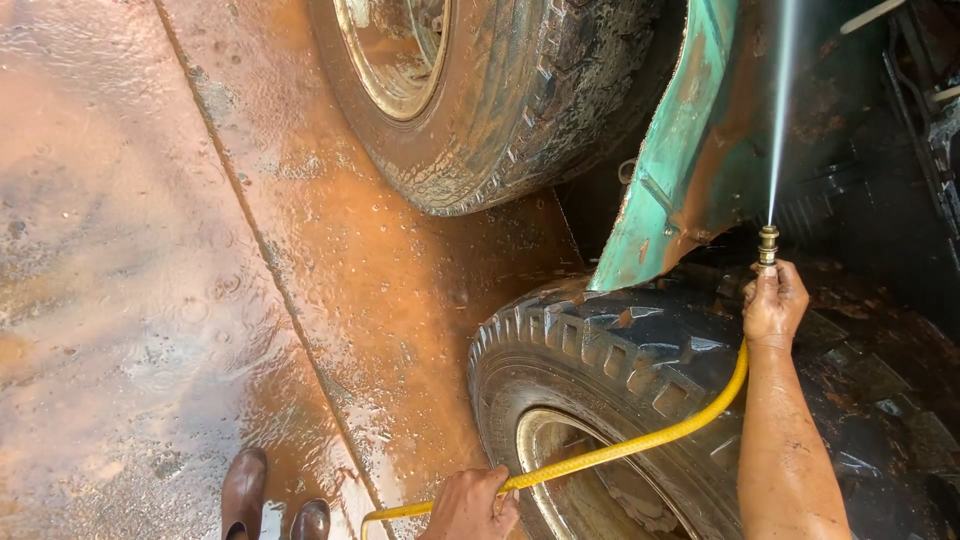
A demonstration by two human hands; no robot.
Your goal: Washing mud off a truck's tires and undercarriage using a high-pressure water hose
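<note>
- Right hand (773, 303) is clamping the brass nozzle (768, 245) (spraying upward).
- Left hand (470, 503) is gripping one yellow hose (640, 440) lower down.
- Two tyres (620, 350) are flanking it.

A wet concrete floor (150, 280) fills the left side, stained rusty orange and pooled with rippling water (a straight seam runs diagonally across it). Two large muddy tyres (520, 110) stand on it to the right beneath a worn teal mudguard (670, 170), with dark, shadowed vehicle underbody (870, 180) beyond.
</note>
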